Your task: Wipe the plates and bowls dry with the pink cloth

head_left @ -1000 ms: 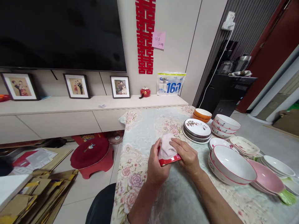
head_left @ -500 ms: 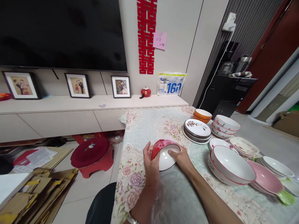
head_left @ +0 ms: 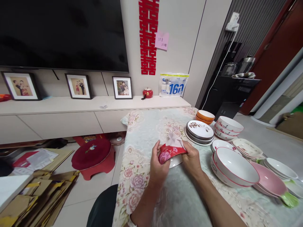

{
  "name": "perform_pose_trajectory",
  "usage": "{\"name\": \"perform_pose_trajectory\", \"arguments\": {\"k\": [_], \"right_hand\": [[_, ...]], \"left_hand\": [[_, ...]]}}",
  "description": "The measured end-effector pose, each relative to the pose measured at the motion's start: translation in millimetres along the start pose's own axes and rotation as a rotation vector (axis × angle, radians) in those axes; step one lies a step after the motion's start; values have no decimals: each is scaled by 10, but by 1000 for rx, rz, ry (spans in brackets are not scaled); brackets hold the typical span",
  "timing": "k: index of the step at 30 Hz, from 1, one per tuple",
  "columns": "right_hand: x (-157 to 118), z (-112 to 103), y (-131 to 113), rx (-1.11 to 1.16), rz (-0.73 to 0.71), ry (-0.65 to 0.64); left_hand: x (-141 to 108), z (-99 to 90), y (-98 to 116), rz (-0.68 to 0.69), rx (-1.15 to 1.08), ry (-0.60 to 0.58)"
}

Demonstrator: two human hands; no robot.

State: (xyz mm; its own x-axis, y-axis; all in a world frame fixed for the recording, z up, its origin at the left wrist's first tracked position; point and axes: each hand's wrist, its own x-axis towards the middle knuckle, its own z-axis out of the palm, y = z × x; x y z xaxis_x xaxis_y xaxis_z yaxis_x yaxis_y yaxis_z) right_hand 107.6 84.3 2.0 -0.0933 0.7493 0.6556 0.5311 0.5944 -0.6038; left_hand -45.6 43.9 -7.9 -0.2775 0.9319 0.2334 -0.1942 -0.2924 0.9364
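A red bowl [head_left: 169,153] with pink flowers and a white inside is tilted over the front part of the table, its outer side facing up. Its left side is gripped by my left hand [head_left: 159,164], fingers curled round the rim. My right hand [head_left: 192,157] is closed at the bowl's right edge, beside a pale pinkish cloth [head_left: 174,141] lying over the bowl's far side. Which fingers press on the cloth is partly hidden.
Right of my hands stand brown-patterned plates [head_left: 200,130], orange bowls [head_left: 205,116], large white bowls [head_left: 236,167] and pink dishes [head_left: 270,179]. A red stool [head_left: 93,154] is left of the flowered tablecloth [head_left: 139,151].
The bowl has been tipped, so its red outside now faces up and less of its white inside shows. The cloth has come into view behind it. My right hand has shifted slightly right.
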Motion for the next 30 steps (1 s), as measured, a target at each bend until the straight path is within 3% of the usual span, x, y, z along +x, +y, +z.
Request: {"name": "perform_pose_trajectory", "arguments": {"k": [3, 6, 8, 14, 16, 19, 22, 24, 27, 30], "right_hand": [[-10, -35, -84, -45, -181, -7], [0, -9, -103, -4, -168, -17], [11, 40, -72, 69, -38, -30], [-42, 263, -21, 440, 569, -143], [-73, 321, -57, 596, 687, -169], [-87, 347, -94, 759, 743, -212], [-49, 282, -60, 621, 703, -160], [-11, 200, -20, 427, 623, -111], [30, 75, -3, 181, 393, -71], [35, -3, -53, 46, 113, -30]], "left_hand": [[-18, 1, -5, 78, 26, -12], [-23, 10, -10, 52, -58, 16], [-13, 9, -26, -20, -114, 60], [31, -15, -84, -183, -283, 246], [42, -14, -74, -246, -348, 303], [49, -4, -39, -310, -396, 335], [39, 0, -8, -310, -358, 249], [30, -2, 2, -234, -276, 158], [18, -9, 5, -106, -129, 45], [9, -14, 2, -36, -16, 9]]}}
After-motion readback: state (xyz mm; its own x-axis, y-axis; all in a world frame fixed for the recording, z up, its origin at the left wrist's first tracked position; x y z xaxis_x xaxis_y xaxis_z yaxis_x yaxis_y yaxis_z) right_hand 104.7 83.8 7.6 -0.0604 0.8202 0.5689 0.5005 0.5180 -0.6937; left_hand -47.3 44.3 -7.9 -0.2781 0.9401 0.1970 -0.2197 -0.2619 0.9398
